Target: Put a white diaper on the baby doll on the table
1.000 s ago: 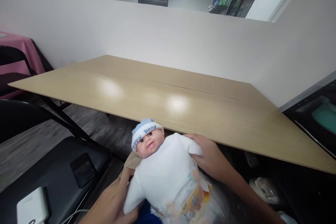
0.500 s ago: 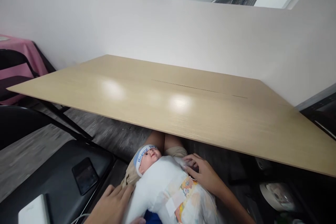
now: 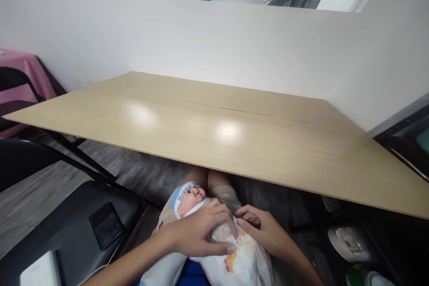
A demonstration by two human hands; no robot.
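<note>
A baby doll [image 3: 194, 197] lies face up on my lap, wearing a white and blue cap [image 3: 184, 194] lettered "Happy" and white clothing. Around its lower body is a white diaper [image 3: 248, 254] with an orange and yellow cartoon print. My left hand [image 3: 204, 230] reaches across the doll and rests on the diaper's front, thumb and fingers apart; it hides the doll's middle. At the diaper's right side is my right hand [image 3: 259, 225], its fingers bent and its thumb touching the diaper, a gap between them. Blue cloth [image 3: 191, 272] shows below the doll.
A wooden table [image 3: 187, 120] stands ahead, its front edge over my knees. On the black chair [image 3: 67, 214] at left lie a phone [image 3: 106, 225] and a white device [image 3: 40, 270] beside a cable. Round white containers [image 3: 350, 243] sit low at right, under the table.
My left hand has moved from the doll's left side, up and right onto the diaper's front. My right hand stays by the diaper, its thumb slightly lower. The view has shifted slightly.
</note>
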